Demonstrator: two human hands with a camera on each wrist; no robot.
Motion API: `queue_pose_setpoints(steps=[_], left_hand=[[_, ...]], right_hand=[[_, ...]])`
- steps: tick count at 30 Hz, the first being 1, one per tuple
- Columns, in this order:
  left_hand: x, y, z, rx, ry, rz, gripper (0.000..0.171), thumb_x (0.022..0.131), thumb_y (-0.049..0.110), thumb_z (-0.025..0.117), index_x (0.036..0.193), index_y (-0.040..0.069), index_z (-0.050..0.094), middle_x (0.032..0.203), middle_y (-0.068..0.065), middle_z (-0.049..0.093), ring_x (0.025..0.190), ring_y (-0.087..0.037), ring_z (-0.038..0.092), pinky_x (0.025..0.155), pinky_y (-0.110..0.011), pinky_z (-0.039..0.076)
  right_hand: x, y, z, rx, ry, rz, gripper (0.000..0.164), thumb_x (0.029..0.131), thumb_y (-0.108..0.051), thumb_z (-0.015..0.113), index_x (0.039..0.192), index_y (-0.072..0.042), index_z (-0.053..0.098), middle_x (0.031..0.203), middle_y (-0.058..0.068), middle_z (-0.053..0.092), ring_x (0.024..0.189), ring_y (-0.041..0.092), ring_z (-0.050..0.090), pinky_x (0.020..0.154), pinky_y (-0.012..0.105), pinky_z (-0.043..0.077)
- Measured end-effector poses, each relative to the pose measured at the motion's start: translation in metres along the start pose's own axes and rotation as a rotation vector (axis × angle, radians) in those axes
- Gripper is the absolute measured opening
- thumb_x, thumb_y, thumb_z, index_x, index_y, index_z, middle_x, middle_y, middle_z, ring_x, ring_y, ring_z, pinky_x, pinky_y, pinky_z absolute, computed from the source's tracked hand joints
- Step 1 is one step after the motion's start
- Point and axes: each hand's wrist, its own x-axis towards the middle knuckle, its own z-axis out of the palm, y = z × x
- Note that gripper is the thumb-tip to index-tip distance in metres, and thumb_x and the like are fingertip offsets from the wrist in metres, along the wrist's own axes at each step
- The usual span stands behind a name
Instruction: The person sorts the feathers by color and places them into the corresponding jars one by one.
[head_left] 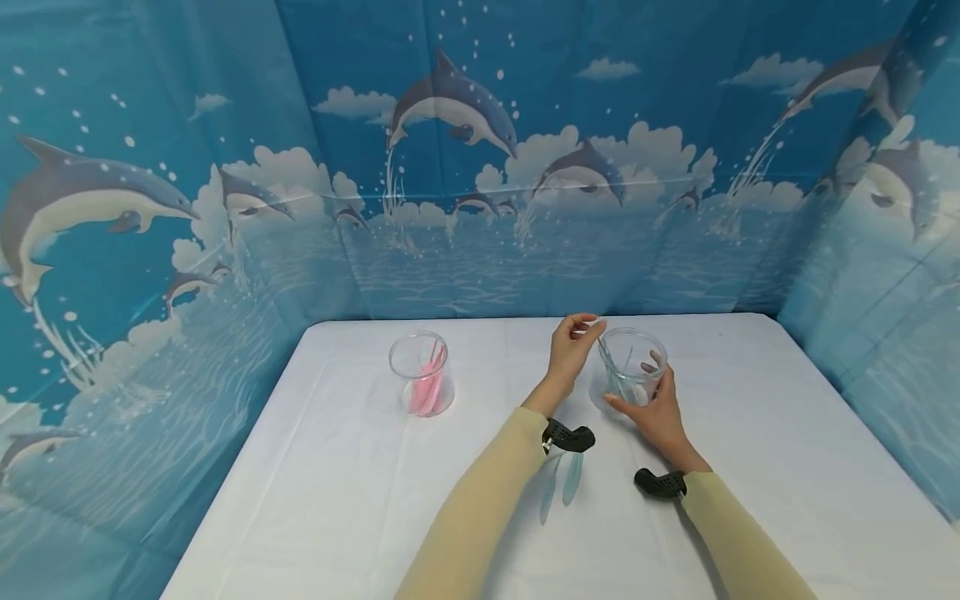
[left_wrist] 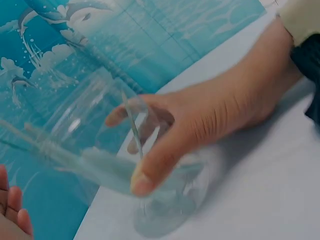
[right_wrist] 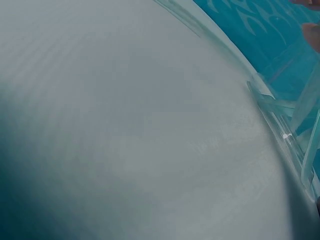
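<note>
A clear round jar (head_left: 633,335) stands on the table at the right, with slim pale teal plastic utensils (left_wrist: 107,170) leaning inside; their exact kind is unclear. My right hand (head_left: 658,414) grips the jar's side, thumb at the front and fingers round the far side. At the jar's left rim, my left hand (head_left: 570,354) pinches the thin end of a teal utensil between thumb and forefinger. In the left wrist view only some left-hand fingers (left_wrist: 12,207) show at the edge. The right wrist view catches the jar's lower part (right_wrist: 285,135) at its right side.
Two loose teal utensils (head_left: 572,479) lie on the white table (head_left: 322,500) under the left forearm. Farther left stands a second clear jar (head_left: 417,354) with pink utensils (head_left: 427,387). A dolphin-printed curtain (head_left: 480,258) hangs behind and beside the table.
</note>
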Motion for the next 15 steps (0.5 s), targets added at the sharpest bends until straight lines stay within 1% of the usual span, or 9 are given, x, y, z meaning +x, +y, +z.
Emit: queue_pose_setpoints(steps=[2, 5, 7, 9, 11, 13, 15], left_hand=[[-0.003, -0.004, -0.009, 0.032, 0.005, 0.002, 0.028, 0.090, 0.029, 0.066, 0.108, 0.008, 0.066, 0.090, 0.012, 0.055, 0.078, -0.004, 0.047, 0.067, -0.023, 0.041], [-0.007, -0.008, -0.025, 0.126, -0.004, 0.010, 0.021, 0.091, 0.028, 0.065, 0.103, 0.011, 0.067, 0.089, 0.011, 0.058, 0.079, -0.004, 0.049, 0.069, -0.024, 0.042], [-0.010, -0.010, -0.036, 0.226, -0.034, 0.020, 0.020, 0.091, 0.028, 0.064, 0.102, 0.011, 0.067, 0.089, 0.010, 0.059, 0.080, -0.004, 0.051, 0.072, -0.023, 0.043], [-0.014, -0.012, -0.047, 0.326, -0.083, 0.018, 0.020, 0.091, 0.027, 0.064, 0.102, 0.010, 0.068, 0.089, 0.008, 0.060, 0.081, -0.005, 0.052, 0.073, -0.023, 0.043], [-0.020, -0.013, -0.059, 0.430, -0.171, -0.005, 0.021, 0.091, 0.027, 0.065, 0.102, 0.009, 0.068, 0.089, 0.005, 0.061, 0.081, -0.006, 0.053, 0.071, -0.023, 0.044], [-0.026, -0.014, -0.069, 0.550, -0.293, -0.044, 0.023, 0.090, 0.030, 0.066, 0.102, 0.011, 0.068, 0.089, 0.005, 0.060, 0.080, -0.006, 0.053, 0.069, -0.022, 0.044], [-0.034, -0.015, -0.078, 0.668, -0.430, -0.089, 0.024, 0.089, 0.033, 0.067, 0.101, 0.013, 0.068, 0.089, 0.007, 0.059, 0.078, -0.007, 0.053, 0.067, -0.022, 0.044]], right_hand=[[0.000, 0.000, 0.001, -0.004, -0.001, 0.006, 0.108, 0.073, -0.019, 0.084, 0.151, -0.017, 0.009, 0.144, 0.026, 0.024, 0.131, 0.043, 0.027, 0.102, 0.062, 0.023], [0.001, -0.002, 0.001, -0.017, -0.001, 0.011, 0.109, 0.073, -0.020, 0.084, 0.151, -0.016, 0.009, 0.144, 0.025, 0.025, 0.131, 0.043, 0.027, 0.103, 0.061, 0.022], [0.000, -0.003, 0.002, -0.019, 0.000, 0.008, 0.108, 0.073, -0.020, 0.084, 0.150, -0.015, 0.009, 0.144, 0.026, 0.025, 0.131, 0.043, 0.027, 0.103, 0.061, 0.022], [0.000, -0.004, 0.001, -0.022, -0.002, 0.001, 0.108, 0.073, -0.019, 0.084, 0.150, -0.015, 0.008, 0.143, 0.026, 0.025, 0.131, 0.044, 0.027, 0.103, 0.061, 0.022], [0.001, -0.005, 0.001, -0.016, -0.006, -0.002, 0.108, 0.073, -0.019, 0.084, 0.150, -0.015, 0.009, 0.143, 0.026, 0.025, 0.131, 0.044, 0.027, 0.103, 0.060, 0.022], [0.000, -0.005, 0.000, -0.016, -0.010, 0.002, 0.108, 0.073, -0.019, 0.084, 0.150, -0.015, 0.008, 0.143, 0.026, 0.025, 0.131, 0.044, 0.027, 0.103, 0.060, 0.022], [0.000, -0.005, -0.001, -0.018, -0.017, 0.010, 0.109, 0.074, -0.020, 0.083, 0.151, -0.015, 0.007, 0.143, 0.026, 0.025, 0.131, 0.044, 0.027, 0.103, 0.061, 0.022]])
